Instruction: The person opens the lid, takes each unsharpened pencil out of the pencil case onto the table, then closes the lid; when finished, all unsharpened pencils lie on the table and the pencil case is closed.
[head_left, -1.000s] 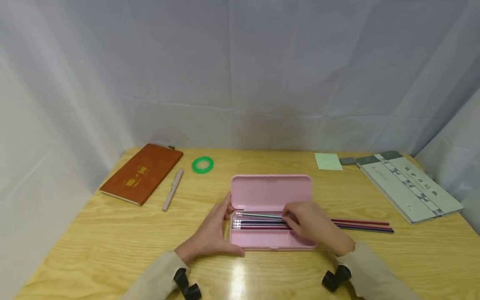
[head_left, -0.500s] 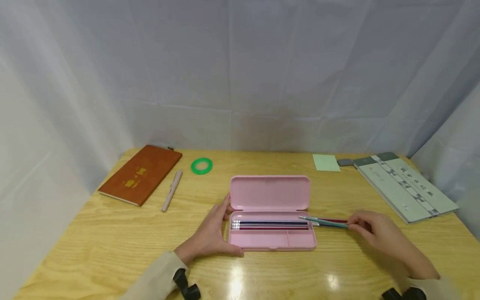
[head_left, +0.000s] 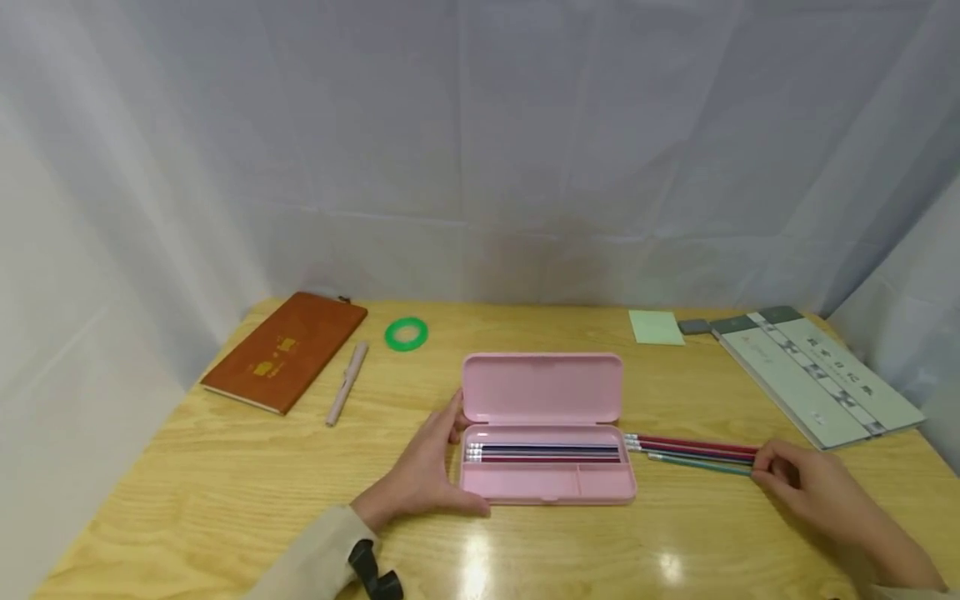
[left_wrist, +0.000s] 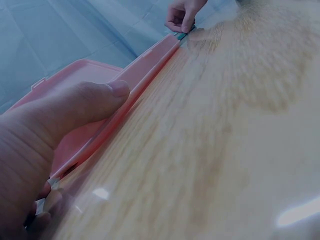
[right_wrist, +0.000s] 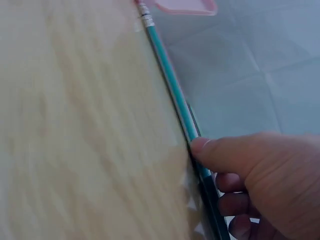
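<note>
An opened pink pencil case (head_left: 517, 481) lies mid-table with its lid (head_left: 542, 387) raised at the back. Several pencils (head_left: 551, 453) lie in its long rear compartment. My left hand (head_left: 422, 473) holds the case's left end, thumb along the front edge and fingers round the rear left side. To the right of the case my right hand (head_left: 821, 492) pinches the far end of a teal pencil (head_left: 697, 462) between thumb and fingertips. That teal pencil (right_wrist: 172, 82) lies low at the tabletop, just in front of several red and dark pencils (head_left: 693, 445) lying there.
At the back left are a brown notebook (head_left: 288, 354), a pale pink pen (head_left: 347, 383) and a green tape ring (head_left: 407, 334). Sticky notes (head_left: 656, 327), a small grey block (head_left: 694, 327) and a pale green book (head_left: 817, 375) lie at the back right. A white curtain hangs behind.
My right hand has carried the teal pencil from inside the case rightward and lowered it beside the loose pencils. My left hand has stayed at the case's left end.
</note>
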